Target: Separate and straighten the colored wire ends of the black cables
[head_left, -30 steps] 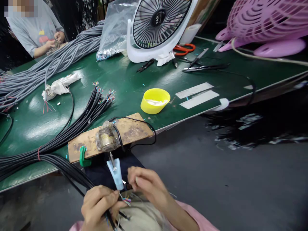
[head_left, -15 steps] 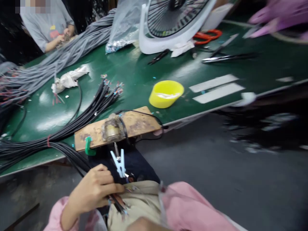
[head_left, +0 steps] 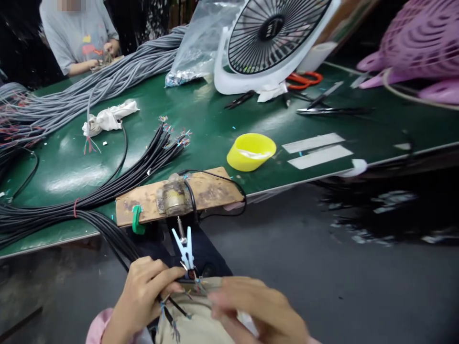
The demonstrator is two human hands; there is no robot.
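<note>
My left hand [head_left: 143, 291] is closed around several black cables whose stripped, coloured wire ends [head_left: 172, 322] poke out below and beside the fingers. Close to the right of it is my right hand [head_left: 261, 306], its fingertips smeared by motion near the wire ends, so I cannot see whether they pinch anything. Just above the fingers, a light blue clothespin [head_left: 185, 248] sits on a metal rod coming from a soldering-iron-like device [head_left: 175, 198], fixed to a wooden board [head_left: 215, 188]. A bundle of black cables [head_left: 103, 196] lies left of the board, tied with a red band.
A green clip [head_left: 137, 220] is at the board's front edge. On the green table [head_left: 201, 143] are a yellow cup [head_left: 247, 162], white strips [head_left: 321, 157], tweezers [head_left: 330, 111], orange-handled scissors [head_left: 304, 81], a white fan [head_left: 229, 86] and grey cables [head_left: 143, 59]. A co-worker [head_left: 81, 38] sits opposite.
My right hand has come up from the bottom edge toward the wire ends by my left hand. My left hand keeps its hold on the cables. The view has shifted slightly.
</note>
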